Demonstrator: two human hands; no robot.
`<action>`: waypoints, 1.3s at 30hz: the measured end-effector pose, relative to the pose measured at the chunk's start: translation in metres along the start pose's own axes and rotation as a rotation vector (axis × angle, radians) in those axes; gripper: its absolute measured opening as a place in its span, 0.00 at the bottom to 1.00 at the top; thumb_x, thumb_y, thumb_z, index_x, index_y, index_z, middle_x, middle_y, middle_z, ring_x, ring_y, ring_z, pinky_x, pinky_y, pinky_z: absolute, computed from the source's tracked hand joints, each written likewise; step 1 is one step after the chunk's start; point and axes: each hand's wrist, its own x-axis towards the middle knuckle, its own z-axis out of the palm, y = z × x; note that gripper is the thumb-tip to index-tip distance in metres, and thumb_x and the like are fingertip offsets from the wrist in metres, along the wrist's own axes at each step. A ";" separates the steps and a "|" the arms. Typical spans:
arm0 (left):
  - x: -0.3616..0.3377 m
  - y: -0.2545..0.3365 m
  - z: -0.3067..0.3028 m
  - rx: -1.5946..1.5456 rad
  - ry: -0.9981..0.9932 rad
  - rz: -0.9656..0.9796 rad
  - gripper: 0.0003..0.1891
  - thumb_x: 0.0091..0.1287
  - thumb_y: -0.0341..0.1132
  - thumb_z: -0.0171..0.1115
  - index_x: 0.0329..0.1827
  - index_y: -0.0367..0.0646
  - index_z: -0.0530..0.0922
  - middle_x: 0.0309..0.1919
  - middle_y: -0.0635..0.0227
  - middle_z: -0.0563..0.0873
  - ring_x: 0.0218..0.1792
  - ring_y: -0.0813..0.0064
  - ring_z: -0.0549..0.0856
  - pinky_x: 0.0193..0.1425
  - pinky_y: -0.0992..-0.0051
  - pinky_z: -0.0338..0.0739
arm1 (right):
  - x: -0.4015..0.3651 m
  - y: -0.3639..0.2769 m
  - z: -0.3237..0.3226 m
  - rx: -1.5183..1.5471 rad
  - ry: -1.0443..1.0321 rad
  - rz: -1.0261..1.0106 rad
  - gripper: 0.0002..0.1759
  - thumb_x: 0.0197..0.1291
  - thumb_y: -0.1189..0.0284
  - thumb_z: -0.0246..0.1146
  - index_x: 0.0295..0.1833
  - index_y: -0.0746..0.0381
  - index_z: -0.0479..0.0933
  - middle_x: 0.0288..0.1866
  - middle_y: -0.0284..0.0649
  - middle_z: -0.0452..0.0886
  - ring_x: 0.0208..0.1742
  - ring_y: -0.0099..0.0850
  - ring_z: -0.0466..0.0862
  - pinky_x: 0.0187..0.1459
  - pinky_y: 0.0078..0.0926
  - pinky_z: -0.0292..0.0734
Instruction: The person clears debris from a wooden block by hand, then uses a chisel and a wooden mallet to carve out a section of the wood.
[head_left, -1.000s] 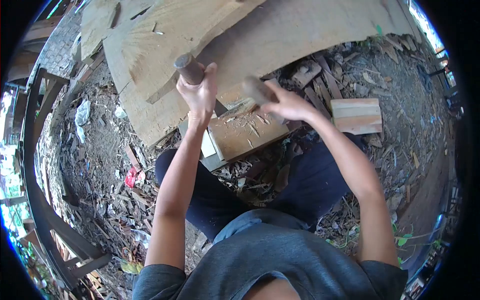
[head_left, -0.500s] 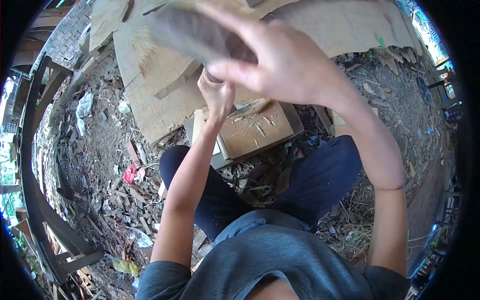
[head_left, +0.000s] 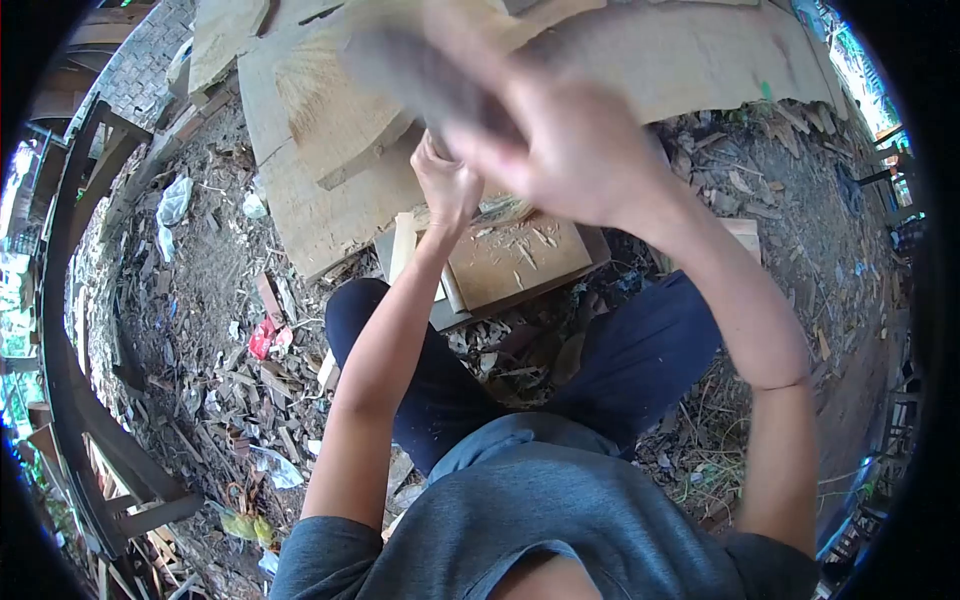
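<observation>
My right hand is raised over the work and smeared by motion. Its fingers wrap round a dark, club-like piece of wood, also blurred. Below and to the left, my left hand is closed in a fist; whatever it grips is hidden behind the club and my right hand. Just right of the left wrist, part of a carved wooden piece shows on a brown wooden block. Pale shavings lie scattered on that block, between my knees.
A thick pale timber slab rests on a large plywood sheet ahead. Wood scraps, a clear plastic bag and a red wrapper litter the ground at left. A dark wooden frame stands along the far left.
Both hands appear slightly farther right, along with a small shift of the whole view. The blurred club remains raised above my left hand, a little lower and farther right.
</observation>
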 end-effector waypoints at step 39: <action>-0.008 0.002 0.005 -0.217 -0.064 -0.116 0.14 0.54 0.29 0.70 0.42 0.35 0.79 0.34 0.66 0.86 0.37 0.78 0.84 0.45 0.76 0.78 | -0.020 0.048 0.030 0.267 -0.024 0.045 0.46 0.60 0.55 0.63 0.79 0.52 0.50 0.55 0.54 0.77 0.37 0.42 0.87 0.44 0.40 0.82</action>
